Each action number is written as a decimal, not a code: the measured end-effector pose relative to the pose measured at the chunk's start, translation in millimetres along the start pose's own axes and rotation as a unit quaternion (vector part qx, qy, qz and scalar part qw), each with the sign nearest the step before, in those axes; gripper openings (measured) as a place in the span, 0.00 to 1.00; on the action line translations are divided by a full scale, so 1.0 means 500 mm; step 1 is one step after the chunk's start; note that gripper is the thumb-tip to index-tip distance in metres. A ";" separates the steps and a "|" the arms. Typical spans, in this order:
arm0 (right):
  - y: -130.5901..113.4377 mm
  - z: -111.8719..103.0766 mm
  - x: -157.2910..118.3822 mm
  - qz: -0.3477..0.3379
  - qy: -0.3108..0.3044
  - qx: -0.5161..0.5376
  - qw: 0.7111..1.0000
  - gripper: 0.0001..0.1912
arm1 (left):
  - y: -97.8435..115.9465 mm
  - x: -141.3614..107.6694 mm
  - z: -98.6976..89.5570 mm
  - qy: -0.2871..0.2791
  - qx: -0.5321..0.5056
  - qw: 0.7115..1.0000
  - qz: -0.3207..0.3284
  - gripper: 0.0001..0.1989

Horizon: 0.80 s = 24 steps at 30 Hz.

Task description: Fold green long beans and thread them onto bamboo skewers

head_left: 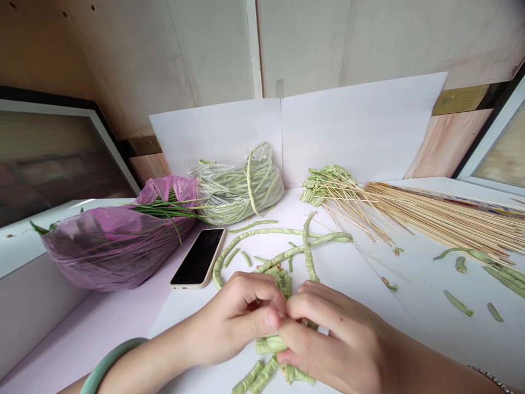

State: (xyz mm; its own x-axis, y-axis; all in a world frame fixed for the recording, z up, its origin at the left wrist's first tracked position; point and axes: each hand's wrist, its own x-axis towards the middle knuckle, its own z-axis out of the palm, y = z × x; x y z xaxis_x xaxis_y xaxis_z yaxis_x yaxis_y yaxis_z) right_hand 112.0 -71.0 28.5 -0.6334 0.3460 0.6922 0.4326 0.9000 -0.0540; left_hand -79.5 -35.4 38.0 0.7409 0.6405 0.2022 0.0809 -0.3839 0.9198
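Observation:
My left hand [252,314] and my right hand [334,334] meet at the fingertips, both closed with fingers curled in a pinch. One long green bean [308,246] runs from behind my right hand's fingers away across the table. What lies between my left fingertips is hidden. Beneath and around the hands is a pile of short bean pieces [270,345], partly covered by them. Two cut pieces [256,377] rest in front. Another long bean [241,236] curves over the white surface just beyond the hands.
At the back is a clear plastic bag of long beans [241,189]. Left of it are a purple bag with green stalks [123,246] and a phone [199,257]. On the right are skewered beans [328,183], many bamboo skewers [443,216] and scattered bean scraps [457,302].

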 end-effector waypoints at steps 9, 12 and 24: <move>-0.015 0.032 -0.002 -0.028 0.023 -0.012 0.999 0.11 | -0.001 -0.015 0.013 -0.036 -0.152 0.987 -0.033 0.22; -0.015 0.039 -0.008 -0.015 0.041 0.003 0.999 0.11 | 0.009 -0.009 0.010 -0.017 -0.166 0.984 -0.062 0.21; 0.119 -0.103 -0.035 0.134 -0.036 -0.176 0.975 0.16 | -0.018 0.005 0.008 0.049 -0.215 0.973 -0.066 0.15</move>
State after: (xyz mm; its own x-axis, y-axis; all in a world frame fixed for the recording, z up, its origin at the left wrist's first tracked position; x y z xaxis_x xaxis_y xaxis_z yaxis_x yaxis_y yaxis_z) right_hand 181.5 -37.2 50.2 -0.5048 0.5855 0.6344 0.7740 0.6323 0.0323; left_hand -75.7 -33.2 28.7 0.6737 0.7341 0.0849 -0.1314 0.0060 0.9913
